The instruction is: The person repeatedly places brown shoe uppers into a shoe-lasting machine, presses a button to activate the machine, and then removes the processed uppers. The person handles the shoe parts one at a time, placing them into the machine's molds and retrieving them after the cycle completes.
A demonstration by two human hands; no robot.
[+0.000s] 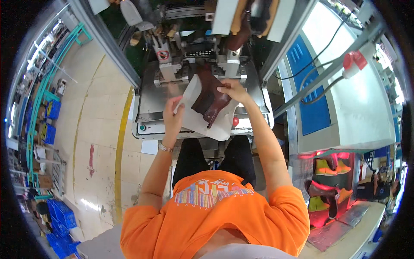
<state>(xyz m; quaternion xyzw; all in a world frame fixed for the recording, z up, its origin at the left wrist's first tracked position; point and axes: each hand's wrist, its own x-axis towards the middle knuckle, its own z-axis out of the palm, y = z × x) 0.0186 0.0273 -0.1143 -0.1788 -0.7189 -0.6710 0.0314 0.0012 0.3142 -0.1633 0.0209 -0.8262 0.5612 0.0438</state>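
One brown leather piece [210,88], long axis far-to-near, lies left of the nearer right hand [235,91] — clamped on its edge; left hand [173,117] apparently pinches white sheet [225,122].

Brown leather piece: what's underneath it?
A white sheet shows beneath it, past its left, right and lower edges. The leather piece hides the sheet's middle; whatever the sheet covers on the metal table can't be seen.

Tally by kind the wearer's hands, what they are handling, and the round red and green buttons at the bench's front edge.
Hands: 2
Leather upper: 1
White sheet: 1
Red button: 1
Green button: 1
Total: 6
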